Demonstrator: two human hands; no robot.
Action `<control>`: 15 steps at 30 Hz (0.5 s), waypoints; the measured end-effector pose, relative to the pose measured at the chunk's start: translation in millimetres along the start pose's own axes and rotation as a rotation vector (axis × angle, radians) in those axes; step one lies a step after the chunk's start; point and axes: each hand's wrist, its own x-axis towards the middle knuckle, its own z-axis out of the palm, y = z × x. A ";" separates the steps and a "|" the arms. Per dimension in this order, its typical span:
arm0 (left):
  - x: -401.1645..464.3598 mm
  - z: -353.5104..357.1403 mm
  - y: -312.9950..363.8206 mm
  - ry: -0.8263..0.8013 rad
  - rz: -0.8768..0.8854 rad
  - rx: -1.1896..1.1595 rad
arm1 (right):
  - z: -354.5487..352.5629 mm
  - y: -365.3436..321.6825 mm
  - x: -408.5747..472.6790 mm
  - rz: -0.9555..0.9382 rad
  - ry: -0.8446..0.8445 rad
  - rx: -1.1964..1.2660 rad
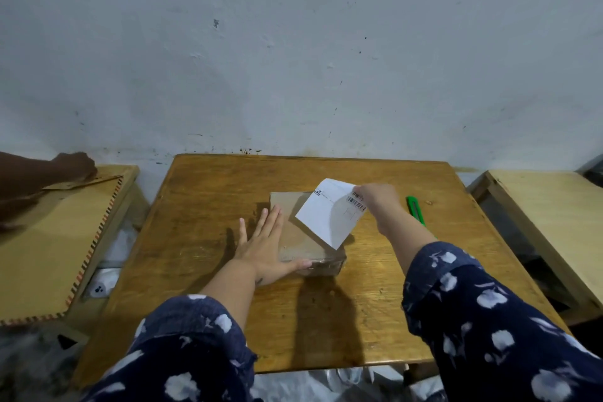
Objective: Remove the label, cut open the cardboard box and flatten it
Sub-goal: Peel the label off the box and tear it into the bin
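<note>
Your right hand [378, 199] pinches the far right corner of the white label [329, 214] by its barcode, and the sheet is lifted and tilted above the box, with its lower corner hanging near the box's right front edge. Your left hand [264, 248] lies flat and open on the left part of the cardboard box [300, 238], fingers straight and spread, thumb along the near edge. The box sits closed near the middle of the wooden table [212, 206], and its front side looks covered in clear tape. Just right of your right wrist a green box cutter [416, 209] lies on the table, apart from the box. On a lighter table [49, 254] to the left, another person's hand [73, 165] rests on a flat piece of cardboard [85, 182].
</note>
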 end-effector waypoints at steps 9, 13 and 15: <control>2.6 -36.1 39.2 0.574 0.255 -0.254 | -25.9 -12.9 -17.0 -0.081 -0.124 -0.045; -4.2 -56.1 70.8 0.494 0.206 -0.423 | -45.5 -9.2 -23.6 -0.085 -0.156 -0.097; -12.0 -59.4 81.7 0.419 0.174 -0.575 | -60.7 -3.3 -27.0 -0.098 -0.157 -0.083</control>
